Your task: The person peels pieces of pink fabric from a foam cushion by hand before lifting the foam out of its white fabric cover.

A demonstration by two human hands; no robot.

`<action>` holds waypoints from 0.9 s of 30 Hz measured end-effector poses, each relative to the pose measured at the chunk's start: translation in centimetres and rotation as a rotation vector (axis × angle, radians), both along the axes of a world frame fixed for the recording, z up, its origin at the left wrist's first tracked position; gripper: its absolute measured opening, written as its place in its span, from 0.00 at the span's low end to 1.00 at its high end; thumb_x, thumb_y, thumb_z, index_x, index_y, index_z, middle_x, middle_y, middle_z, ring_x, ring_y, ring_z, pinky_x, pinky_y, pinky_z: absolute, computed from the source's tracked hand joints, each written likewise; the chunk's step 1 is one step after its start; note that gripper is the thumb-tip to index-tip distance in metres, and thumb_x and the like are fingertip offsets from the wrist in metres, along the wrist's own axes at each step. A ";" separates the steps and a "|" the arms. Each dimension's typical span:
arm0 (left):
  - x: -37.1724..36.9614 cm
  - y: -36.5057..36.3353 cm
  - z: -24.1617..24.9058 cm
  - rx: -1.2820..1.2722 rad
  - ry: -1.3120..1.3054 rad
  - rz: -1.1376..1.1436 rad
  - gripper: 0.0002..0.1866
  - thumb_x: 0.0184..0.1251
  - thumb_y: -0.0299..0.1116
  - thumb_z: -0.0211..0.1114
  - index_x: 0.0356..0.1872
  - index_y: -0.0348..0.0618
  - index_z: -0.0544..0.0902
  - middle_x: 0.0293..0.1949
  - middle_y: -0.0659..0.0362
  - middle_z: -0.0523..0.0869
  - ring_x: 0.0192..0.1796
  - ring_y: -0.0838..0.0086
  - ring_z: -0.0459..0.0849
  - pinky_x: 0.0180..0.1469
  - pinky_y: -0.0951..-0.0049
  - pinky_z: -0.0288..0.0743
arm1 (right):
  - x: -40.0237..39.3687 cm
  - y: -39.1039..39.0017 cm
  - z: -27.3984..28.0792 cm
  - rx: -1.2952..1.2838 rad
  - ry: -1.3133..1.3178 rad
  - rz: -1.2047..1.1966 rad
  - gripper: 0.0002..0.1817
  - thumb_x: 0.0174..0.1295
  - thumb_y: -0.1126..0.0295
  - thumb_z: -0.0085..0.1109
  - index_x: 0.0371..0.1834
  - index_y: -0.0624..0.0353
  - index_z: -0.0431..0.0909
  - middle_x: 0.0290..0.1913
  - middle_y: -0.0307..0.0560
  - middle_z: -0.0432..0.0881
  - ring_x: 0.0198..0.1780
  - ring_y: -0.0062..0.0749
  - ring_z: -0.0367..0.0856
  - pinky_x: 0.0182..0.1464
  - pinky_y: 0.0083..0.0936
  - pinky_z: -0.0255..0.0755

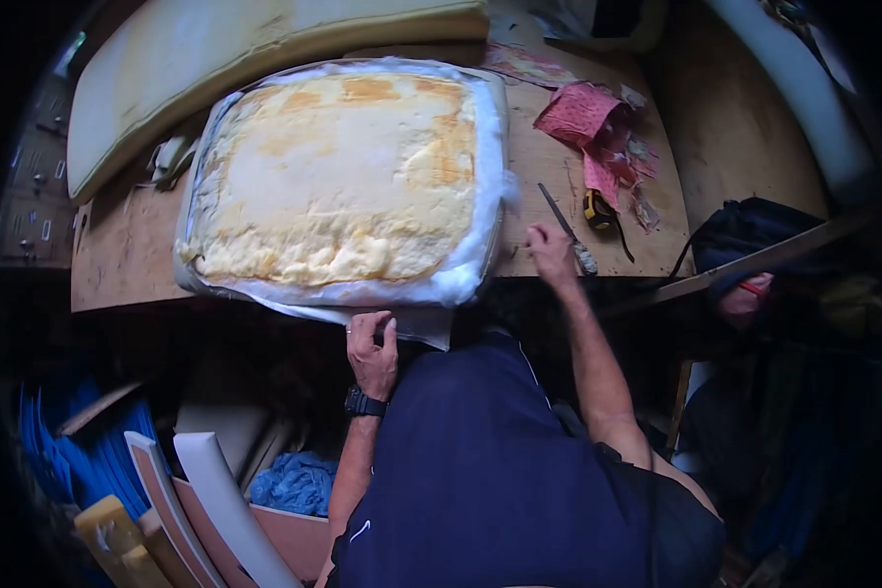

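Observation:
A foam cushion [333,186], yellowed and torn rough along its near side, lies on the wooden table with white wadding [465,279] around its edges. Grey-white cover fabric [426,325] hangs from its near edge over the table front. My left hand [370,355], with a watch at the wrist, is closed on that fabric's edge. To the right of the cushion, my right hand [553,255] is above the table edge, fingers bunched together; whatever they hold is too small to make out. Close beside it lies a long-bladed knife [564,218] with a wrapped handle.
A yellow-black tape measure [600,210] and pink fabric scraps [583,116] lie on the table's [127,250] right part. A long padded piece [265,44] runs along the back. Below left are blue sheets [64,441], curved strips [225,500] and a blue plastic bag [294,482].

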State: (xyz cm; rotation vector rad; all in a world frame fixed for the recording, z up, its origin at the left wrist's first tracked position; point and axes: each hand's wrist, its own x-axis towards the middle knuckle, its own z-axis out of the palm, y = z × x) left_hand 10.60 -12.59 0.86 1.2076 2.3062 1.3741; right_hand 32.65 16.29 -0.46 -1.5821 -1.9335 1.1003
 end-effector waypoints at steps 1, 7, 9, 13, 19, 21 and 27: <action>0.2 0.3 0.6 -0.013 -0.006 -0.047 0.07 0.66 0.25 0.70 0.43 0.41 0.87 0.41 0.53 0.86 0.45 0.57 0.84 0.52 0.60 0.77 | -1.0 -1.0 -0.1 -0.078 0.073 0.016 0.18 0.71 0.57 0.57 0.45 0.62 0.87 0.38 0.55 0.89 0.40 0.42 0.89 0.48 0.34 0.80; 2.2 3.0 -0.6 -0.064 -0.068 -0.281 0.09 0.66 0.26 0.71 0.45 0.40 0.88 0.42 0.52 0.87 0.46 0.55 0.86 0.50 0.59 0.78 | -4.4 -2.2 3.1 -0.117 -0.199 0.157 0.32 0.64 0.46 0.61 0.53 0.68 0.82 0.49 0.72 0.86 0.55 0.68 0.84 0.59 0.53 0.76; 2.4 3.2 -1.2 -0.089 -0.009 -0.295 0.10 0.65 0.26 0.70 0.46 0.39 0.87 0.43 0.51 0.86 0.45 0.53 0.85 0.49 0.58 0.78 | -5.2 -2.2 4.0 -0.125 -0.346 0.157 0.29 0.64 0.48 0.59 0.51 0.68 0.82 0.51 0.76 0.84 0.57 0.71 0.83 0.61 0.55 0.75; 2.5 3.4 -1.4 -0.090 0.205 -0.321 0.10 0.64 0.29 0.71 0.46 0.43 0.88 0.43 0.55 0.86 0.46 0.55 0.84 0.49 0.56 0.75 | -5.9 -1.9 4.3 -0.119 -0.386 0.215 0.28 0.63 0.54 0.56 0.52 0.71 0.83 0.52 0.78 0.83 0.57 0.70 0.83 0.63 0.54 0.75; 2.2 3.5 -2.1 -0.172 0.320 -0.352 0.10 0.65 0.33 0.71 0.45 0.47 0.88 0.42 0.58 0.85 0.44 0.57 0.83 0.48 0.55 0.73 | -4.1 -0.3 -2.6 -0.112 -0.332 0.160 0.23 0.58 0.60 0.61 0.49 0.68 0.85 0.46 0.74 0.87 0.54 0.66 0.86 0.59 0.51 0.78; 2.3 3.2 -2.7 -0.287 0.247 -0.363 0.07 0.67 0.35 0.70 0.40 0.45 0.87 0.40 0.54 0.85 0.43 0.54 0.83 0.46 0.53 0.74 | -2.8 0.3 -5.3 -0.202 -0.240 0.111 0.20 0.56 0.64 0.64 0.46 0.67 0.87 0.40 0.67 0.89 0.46 0.56 0.91 0.51 0.45 0.82; 1.5 2.6 -3.3 -0.335 0.126 -0.404 0.08 0.69 0.35 0.68 0.36 0.41 0.85 0.36 0.47 0.85 0.40 0.47 0.83 0.44 0.49 0.78 | -2.7 0.2 -3.9 -0.477 -0.061 0.203 0.16 0.59 0.67 0.64 0.40 0.72 0.86 0.31 0.47 0.87 0.29 0.33 0.87 0.30 0.32 0.82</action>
